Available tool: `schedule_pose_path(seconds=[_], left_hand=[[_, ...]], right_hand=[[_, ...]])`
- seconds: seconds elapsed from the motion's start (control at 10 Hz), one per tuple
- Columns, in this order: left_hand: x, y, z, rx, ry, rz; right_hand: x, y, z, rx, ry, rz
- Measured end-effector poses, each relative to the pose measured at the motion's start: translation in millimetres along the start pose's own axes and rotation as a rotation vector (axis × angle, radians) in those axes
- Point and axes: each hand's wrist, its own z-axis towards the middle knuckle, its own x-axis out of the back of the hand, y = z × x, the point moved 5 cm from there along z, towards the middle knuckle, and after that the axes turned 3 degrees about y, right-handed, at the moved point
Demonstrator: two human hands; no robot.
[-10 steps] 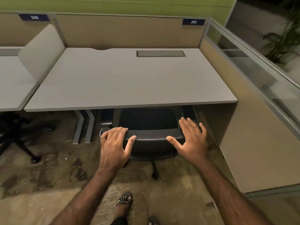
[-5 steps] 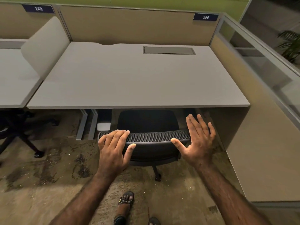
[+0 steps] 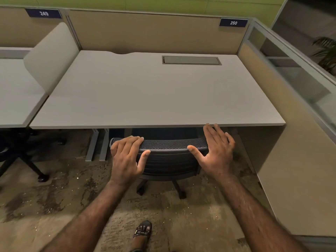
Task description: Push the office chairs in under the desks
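A black office chair [image 3: 169, 160] with a mesh backrest stands at the front edge of the grey desk [image 3: 154, 95] labelled 250. Its seat is hidden under the desktop, and only the backrest and two castor legs show. My left hand [image 3: 127, 159] holds the left end of the backrest, fingers curled over the top rim and thumb on the rear face. My right hand [image 3: 216, 151] is spread flat at the right end. Its thumb is at the backrest and its fingertips reach the desk's front edge.
A second black chair [image 3: 21, 155] stands under the neighbouring desk 249 on the left. Grey desk legs [image 3: 94, 144] stand left of the chair. A beige partition [image 3: 291, 160] closes the right side. My sandalled foot [image 3: 142, 231] is on the stained floor behind the chair.
The chair has rolled further in under the desk, so its seat no longer shows. Both hands moved forward with it, and my right hand's fingers now reach the desk edge.
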Motion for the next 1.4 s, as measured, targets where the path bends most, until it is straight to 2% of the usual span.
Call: schedule_pose_path(seconds=[0.5, 0.8, 1.0, 1.1, 1.4], left_hand=[[-16, -41, 70, 0.075, -0.185, -0.022], [-19, -53, 77, 0.038, -0.268, 0.025], [-9, -35, 63, 0.133, -0.372, 0.06], [4, -20, 33, 0.142, -0.406, 0.055], [30, -5, -47, 0.199, -0.445, 0.09]], right_hand=[[-48, -17, 82, -0.049, -0.263, -0.028], [-57, -22, 85, -0.039, -0.353, -0.048], [-49, -24, 79, -0.023, -0.425, -0.065], [-44, -31, 47, 0.117, -0.387, -0.16], [-46, -77, -13, 0.269, -0.429, -0.088]])
